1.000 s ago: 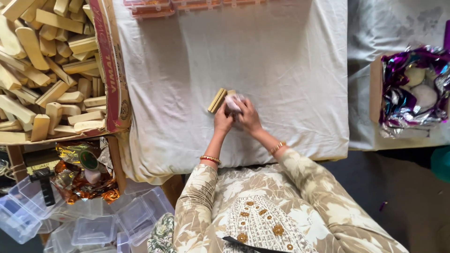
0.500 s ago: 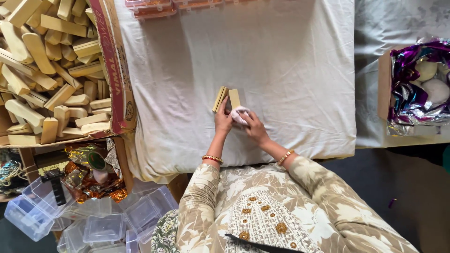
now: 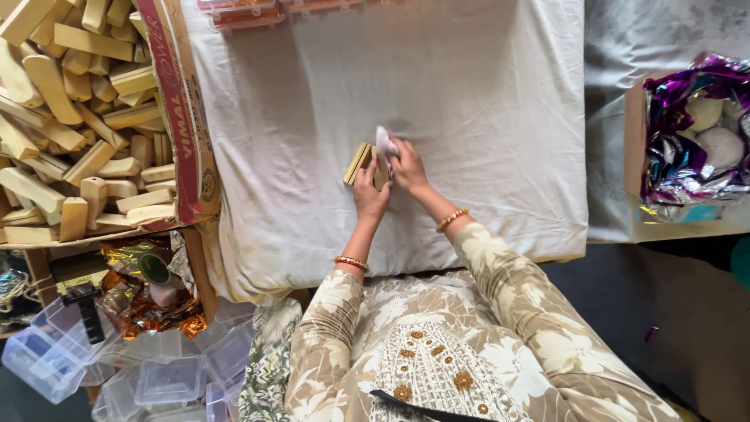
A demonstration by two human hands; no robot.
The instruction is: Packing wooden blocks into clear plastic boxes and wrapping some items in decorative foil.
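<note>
My left hand (image 3: pixel 370 191) grips a few tan wooden blocks (image 3: pixel 358 162) standing on edge on the white cloth (image 3: pixel 469 101) in the head view. My right hand (image 3: pixel 407 166) holds a small white wad of cloth or paper (image 3: pixel 385 141) pressed against the top of the blocks. Both hands meet at the blocks, near the middle of the cloth. Bangles circle both wrists.
A cardboard box (image 3: pixel 181 117) heaped with several tan wooden blocks (image 3: pixel 70 117) sits at the left. At the right, an open box (image 3: pixel 634 148) holds purple foil and pale round lumps (image 3: pixel 719 144). Clear plastic containers (image 3: pixel 164 375) lie on the floor lower left.
The white wad in my right hand has moved from the blocks' right side up onto their top. My left hand stays on the blocks. The view has shifted slightly.
</note>
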